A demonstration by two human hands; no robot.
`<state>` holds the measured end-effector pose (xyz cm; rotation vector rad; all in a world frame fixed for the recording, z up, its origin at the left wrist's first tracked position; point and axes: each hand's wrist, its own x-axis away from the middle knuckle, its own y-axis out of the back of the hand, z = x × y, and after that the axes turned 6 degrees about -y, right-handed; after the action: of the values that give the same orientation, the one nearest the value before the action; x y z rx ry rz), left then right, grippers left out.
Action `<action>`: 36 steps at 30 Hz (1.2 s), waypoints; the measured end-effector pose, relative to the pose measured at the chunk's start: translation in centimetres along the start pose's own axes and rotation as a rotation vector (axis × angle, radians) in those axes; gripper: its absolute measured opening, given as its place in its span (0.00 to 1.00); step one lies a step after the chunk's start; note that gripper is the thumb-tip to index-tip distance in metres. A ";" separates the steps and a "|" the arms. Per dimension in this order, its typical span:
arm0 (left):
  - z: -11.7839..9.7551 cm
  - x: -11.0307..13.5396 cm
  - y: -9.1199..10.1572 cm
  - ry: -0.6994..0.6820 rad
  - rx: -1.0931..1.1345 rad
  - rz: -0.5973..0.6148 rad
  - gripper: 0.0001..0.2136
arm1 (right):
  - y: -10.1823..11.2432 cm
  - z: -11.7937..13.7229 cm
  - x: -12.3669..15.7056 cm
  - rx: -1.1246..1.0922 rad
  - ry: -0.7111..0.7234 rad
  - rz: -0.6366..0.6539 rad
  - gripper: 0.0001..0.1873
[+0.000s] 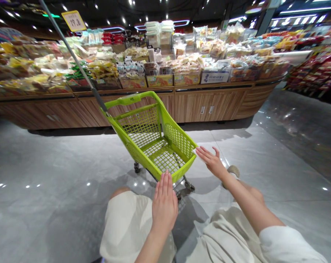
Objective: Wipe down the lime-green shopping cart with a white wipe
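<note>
A lime-green plastic shopping cart (179, 133) with a mesh basket stands in front of me, its near end toward my knees. My left hand (165, 204) is stretched flat with its fingers together, the fingertips at the basket's near rim. It holds nothing that I can see. At the basket's right near corner is my right hand (212, 160), fingers extended and thumb raised. Under its fingertips a small piece of white tissue (195, 151) shows against the rim; most of it is hidden by the fingers.
A wooden display counter (209, 104) piled with packaged snacks (187, 64) runs behind the cart. A grey pole (69, 47) rises at the cart's handle, near a price sign (73, 21). Glossy grey tiles (58, 164) make up the floor. More goods (316, 73) stand at right.
</note>
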<state>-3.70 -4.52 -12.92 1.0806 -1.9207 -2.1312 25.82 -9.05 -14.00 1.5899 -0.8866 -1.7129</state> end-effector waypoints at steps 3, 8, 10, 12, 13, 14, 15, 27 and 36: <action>-0.2 -0.1 0.0 -0.002 0.011 -0.009 0.33 | -0.1 1.5 0.2 -0.021 -0.075 -0.018 0.42; -0.3 -0.1 0.0 -0.002 0.015 -0.032 0.33 | -1.0 12.0 0.8 -0.168 -0.039 -0.040 0.39; -0.1 0.0 0.0 0.000 0.007 -0.033 0.33 | -1.3 15.0 1.0 -0.194 -0.012 -0.043 0.36; 0.1 0.2 0.1 0.004 0.000 -0.026 0.33 | -1.5 15.4 1.1 -0.181 0.034 -0.042 0.32; 0.2 0.2 0.1 0.004 -0.003 -0.023 0.33 | -1.5 14.6 1.1 -0.167 0.072 -0.042 0.31; 0.3 0.2 0.2 0.003 -0.004 -0.018 0.33 | -1.5 13.2 1.0 -0.152 0.116 -0.042 0.31; 0.3 0.2 0.2 0.003 -0.005 -0.013 0.32 | -1.4 11.4 0.9 -0.135 0.146 -0.041 0.31; -0.7 -0.3 0.2 0.031 0.014 -0.010 0.32 | -1.0 9.8 0.8 -0.146 -0.102 -0.068 0.43; -0.2 0.0 0.5 0.021 -0.032 0.023 0.32 | -0.2 6.8 0.8 -0.165 0.076 -0.023 0.43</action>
<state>-3.83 -4.79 -12.44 1.0659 -1.8745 -2.1226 18.96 -9.17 -14.35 1.5492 -0.6739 -1.6833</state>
